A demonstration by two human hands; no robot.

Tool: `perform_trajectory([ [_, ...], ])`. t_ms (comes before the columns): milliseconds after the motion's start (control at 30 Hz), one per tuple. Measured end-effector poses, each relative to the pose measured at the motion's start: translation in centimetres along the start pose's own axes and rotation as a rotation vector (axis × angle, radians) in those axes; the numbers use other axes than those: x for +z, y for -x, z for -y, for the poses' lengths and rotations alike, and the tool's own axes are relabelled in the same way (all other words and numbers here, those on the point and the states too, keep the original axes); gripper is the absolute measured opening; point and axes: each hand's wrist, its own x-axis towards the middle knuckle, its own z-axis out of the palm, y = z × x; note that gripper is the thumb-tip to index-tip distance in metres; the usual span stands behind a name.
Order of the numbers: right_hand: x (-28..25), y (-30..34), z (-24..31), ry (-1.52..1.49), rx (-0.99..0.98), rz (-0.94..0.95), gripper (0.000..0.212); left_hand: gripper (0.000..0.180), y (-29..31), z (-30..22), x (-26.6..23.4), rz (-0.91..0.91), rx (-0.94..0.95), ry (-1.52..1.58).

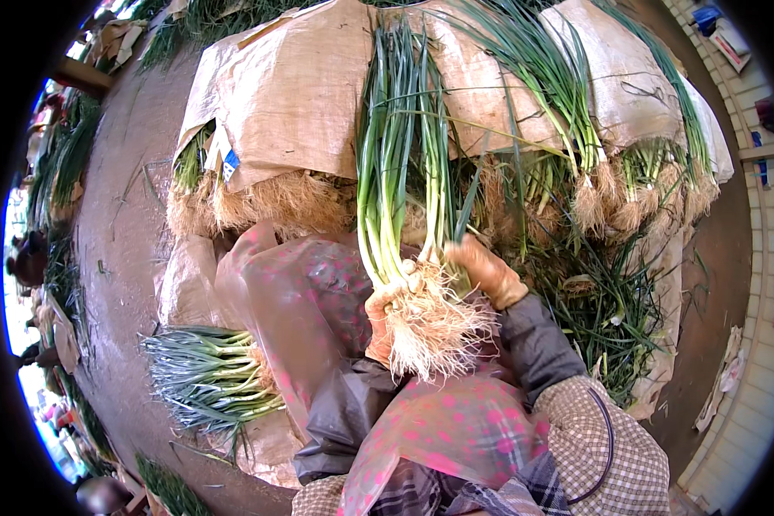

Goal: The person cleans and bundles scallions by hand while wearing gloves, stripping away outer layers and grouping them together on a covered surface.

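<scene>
A bunch of green garlic [387, 181] stands before me with its long leaves pointing away and its pale, tangled roots [443, 331] toward me. My left hand [378, 327], in an orange-tan glove, is wrapped round the bunch's left side at the bulbs; the roots hide part of its fingers. On the right side, my gloved right hand [490, 271] is closed at the base of the stems, with a dark green leaf rising from its fingertips. Exactly how much it grips is partly hidden.
Beyond lie rooted bunches [275, 202] under pale woven sacks [297, 95]. Loose bunches [568, 112] rest on top at the right. A sorted pile [215, 374] lies at my left, and stripped leaves [602, 301] are heaped at my right. Pink-spotted plastic [456, 421] covers my lap.
</scene>
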Motion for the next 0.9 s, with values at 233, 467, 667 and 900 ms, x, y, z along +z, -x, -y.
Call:
perform_trajectory([
  [233,-2.3,3.7,-4.7,-0.32,0.08,0.008,0.023,0.033,-1.1,0.6,-1.2,-0.027,0.007,-0.14],
  [467,-5.3,13.4,2.1,-0.411,0.219,-0.398,0.032,0.033,-0.6,1.1,-0.5,-0.135,-0.003,-0.099],
  [667,-14.1,31.8,-3.6,1.18,1.114,-0.575,0.05,0.039,-0.2,1.2,-0.9,-0.068,-0.094,-0.139],
  [900,-5.6,11.7,1.3,0.136,0.246,-0.377,0.049,0.031,-0.4,2.0,-0.9,-0.043,-0.138,-0.107],
])
